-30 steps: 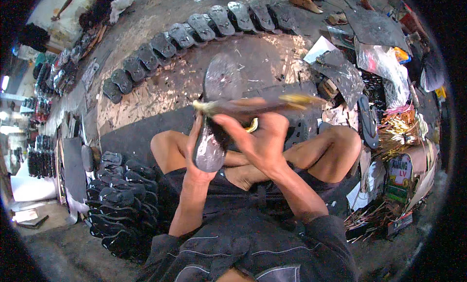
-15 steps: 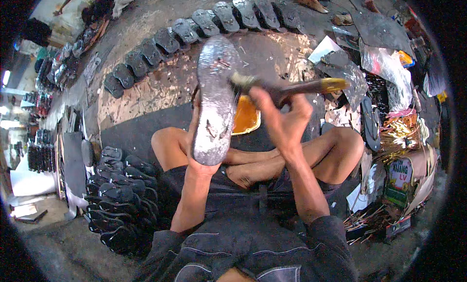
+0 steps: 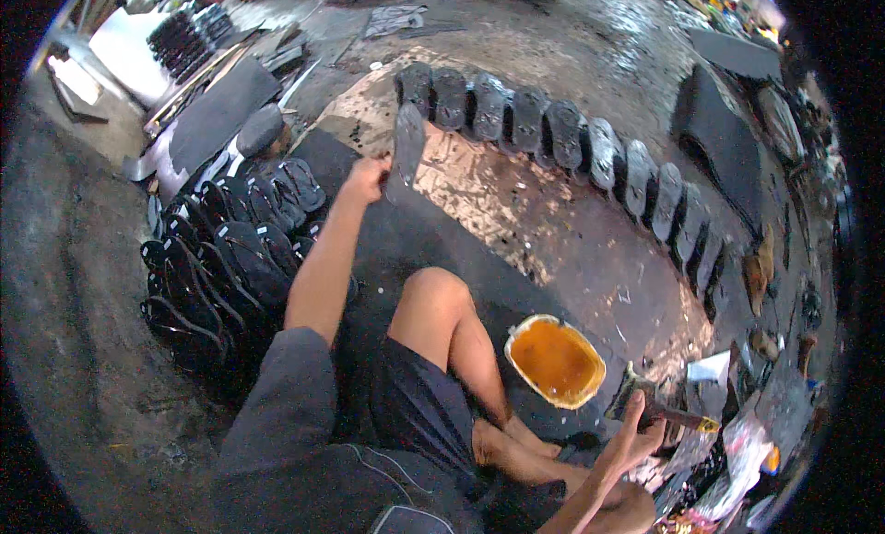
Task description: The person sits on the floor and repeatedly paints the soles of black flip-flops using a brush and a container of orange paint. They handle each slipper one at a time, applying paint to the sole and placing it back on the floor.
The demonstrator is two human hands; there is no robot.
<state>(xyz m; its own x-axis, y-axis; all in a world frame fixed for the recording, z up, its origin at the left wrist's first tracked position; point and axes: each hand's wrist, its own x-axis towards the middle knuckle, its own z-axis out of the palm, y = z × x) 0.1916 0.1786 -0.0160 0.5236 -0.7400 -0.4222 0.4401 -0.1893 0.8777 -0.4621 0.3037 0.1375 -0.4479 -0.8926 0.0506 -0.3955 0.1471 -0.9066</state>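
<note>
My left hand (image 3: 369, 179) stretches out ahead, its fingers closed on the edge of a dark flip-flop sole (image 3: 407, 154). That sole stands nearly upright near the left end of a curved row of similar dark soles (image 3: 529, 119). Low on the right, my right hand (image 3: 634, 442) grips the handle of a brush (image 3: 671, 410), its bristle end toward the tub. Between my hands, beside my bent leg, rests an open pale-rimmed tub (image 3: 601, 375) with amber liquid (image 3: 555, 361) inside. The brush is apart from both the sole and the tub.
Piles of black strapped flip-flops (image 3: 230, 258) lie close by my left arm. Behind them are dark sheets (image 3: 221, 110). The soles stand along a stained board (image 3: 479, 198). At the right lie a folded dark sheet (image 3: 714, 147), scraps and clear plastic bags (image 3: 737, 465).
The view has turned to the left. My left hand has carried the sole from in front of me out to the row's left end. The brush has come away from the sole.
</note>
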